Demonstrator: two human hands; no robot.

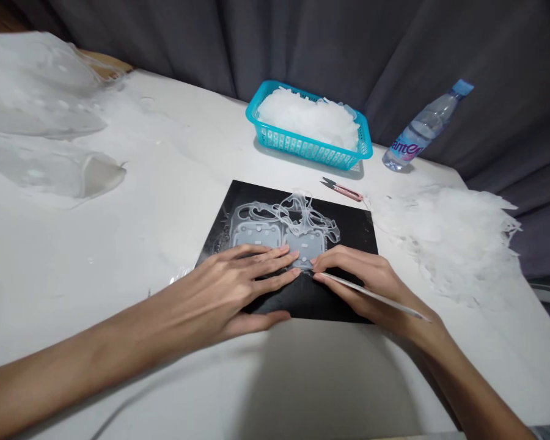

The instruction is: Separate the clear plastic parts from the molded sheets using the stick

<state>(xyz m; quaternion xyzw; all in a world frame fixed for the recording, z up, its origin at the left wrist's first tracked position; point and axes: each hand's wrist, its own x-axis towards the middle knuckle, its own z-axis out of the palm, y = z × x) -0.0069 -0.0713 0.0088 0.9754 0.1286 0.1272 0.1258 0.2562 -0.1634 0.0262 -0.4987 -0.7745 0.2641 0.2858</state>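
Observation:
On a black mat [337, 302] lies a translucent molded sheet with two rounded-square panels, the right panel [308, 249] and the left panel [256, 234]. Loose see-through trimmings [302, 211] curl above them. My left hand [242, 278] lies flat across the panels with its fingers stretched out, pressing on the right one. In my right hand [360, 275] a thin white pen-like tool [376, 296] is pinched, slanting back over the wrist. Its tip is at the lower right edge of the right panel, mostly hidden by the fingers.
Behind the mat stands a blue plastic basket [302, 146] full of small translucent white pieces. Pink-handled thread snips [343, 189] lie beyond the mat's far edge. A water bottle [417, 137] stands at the back right. Scrap film is piled at right [467, 238]; clear plastic sheets [41, 116] lie left.

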